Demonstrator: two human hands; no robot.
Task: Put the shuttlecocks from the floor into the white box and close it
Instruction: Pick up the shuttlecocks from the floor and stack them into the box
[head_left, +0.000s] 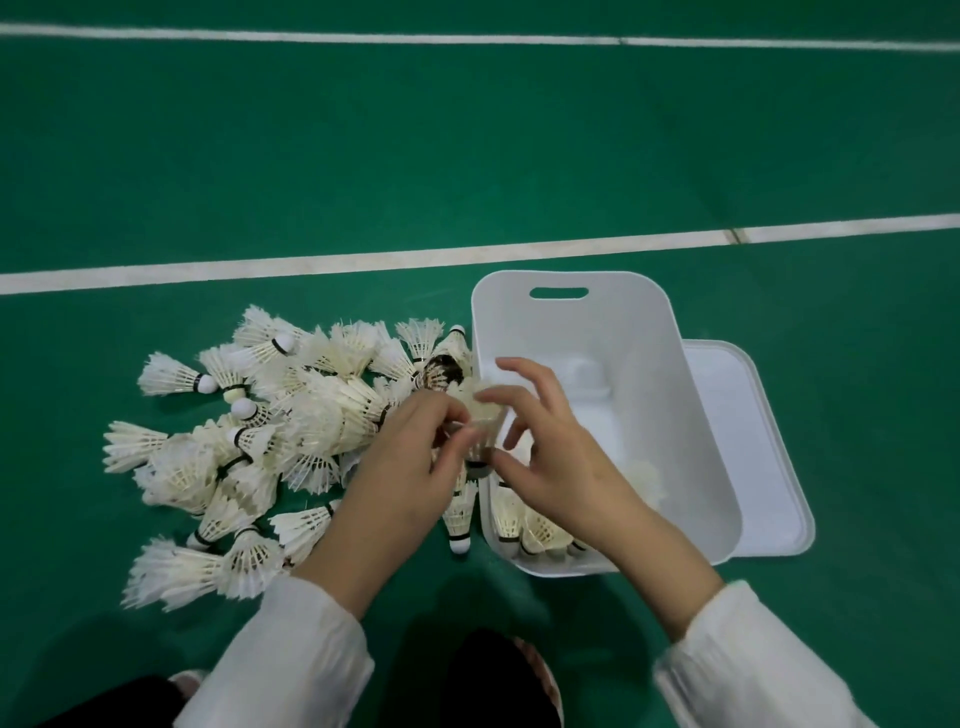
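Observation:
A heap of white feather shuttlecocks (260, 441) lies on the green court floor, left of the open white box (670, 364). Several shuttlecocks (524, 525) sit in the box's near end. Over the box's left rim both hands meet on one shuttlecock (483, 415). My left hand (410, 457) pinches its lower left side. My right hand (550, 452) holds its top and right side between thumb and fingers, the other fingers spread. The cork end is mostly hidden between the hands.
The box's white lid (753, 447) lies flat on the floor, tucked against the box's right side. White court lines (311, 262) run across the floor beyond the heap. My knees and a shoe (540, 670) sit at the bottom edge.

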